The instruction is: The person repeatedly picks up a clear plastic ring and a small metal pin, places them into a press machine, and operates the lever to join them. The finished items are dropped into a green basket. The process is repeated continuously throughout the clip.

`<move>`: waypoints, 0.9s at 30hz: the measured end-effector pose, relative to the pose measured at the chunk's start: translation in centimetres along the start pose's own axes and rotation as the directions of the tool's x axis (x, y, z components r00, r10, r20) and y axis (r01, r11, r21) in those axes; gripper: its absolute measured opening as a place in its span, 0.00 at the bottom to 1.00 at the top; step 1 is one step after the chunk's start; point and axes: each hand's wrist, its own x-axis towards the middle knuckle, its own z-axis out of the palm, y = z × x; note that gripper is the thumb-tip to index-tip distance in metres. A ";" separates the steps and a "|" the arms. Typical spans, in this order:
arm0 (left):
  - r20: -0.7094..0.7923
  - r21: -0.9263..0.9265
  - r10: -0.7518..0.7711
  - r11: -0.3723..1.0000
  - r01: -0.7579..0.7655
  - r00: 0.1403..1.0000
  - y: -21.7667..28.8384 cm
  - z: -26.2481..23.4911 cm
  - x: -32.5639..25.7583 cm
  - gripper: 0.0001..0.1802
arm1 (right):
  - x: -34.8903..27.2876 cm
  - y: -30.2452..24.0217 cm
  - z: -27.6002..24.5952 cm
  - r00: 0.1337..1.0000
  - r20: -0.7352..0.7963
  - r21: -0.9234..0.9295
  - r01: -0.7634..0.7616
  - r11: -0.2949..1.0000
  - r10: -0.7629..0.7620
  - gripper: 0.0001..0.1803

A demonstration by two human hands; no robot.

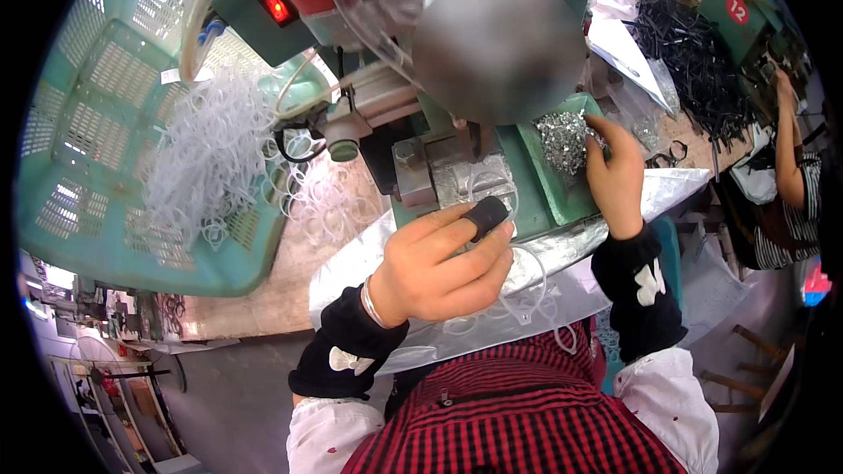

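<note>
My left hand point(443, 268), with a black sleeve on one finger, is closed at the front of a press. A clear plastic strap point(537, 259) loops out from its fingertips, partly hidden by them. Just beyond those fingers is the press's metal work block point(474, 177). To the right, my right hand point(619, 180) reaches into a green tray point(546, 177) of small shiny metal pieces point(562, 139). Its thumb and index finger are bent together at the pile's edge; whatever they pinch is too small to make out.
At the left, a large green basket point(114, 250) holds a heap of clear straps point(211, 149), with more loose rings point(329, 202) beside it. The press head point(500, 48) hangs overhead near a lit red switch point(277, 7). Black strips point(689, 61) lie back right, near another person's arm point(788, 140).
</note>
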 end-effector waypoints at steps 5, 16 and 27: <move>0.037 -0.128 -0.224 0.966 0.226 0.974 2.1 -0.4 -1.3 0.17 | 1.3 0.7 3.3 0.980 0.003 -0.257 0.194 0.947 -0.200 0.13; -0.738 -0.003 -0.537 0.607 0.794 0.408 4.0 -11.1 -7.5 0.08 | -0.8 0.2 1.0 0.992 -0.070 -0.109 0.093 0.990 -0.101 0.08; 0.095 0.586 -0.781 0.545 0.600 0.618 -8.5 -9.6 -23.0 0.10 | -1.5 -0.2 1.0 0.990 -0.114 -0.010 0.079 0.997 -0.080 0.07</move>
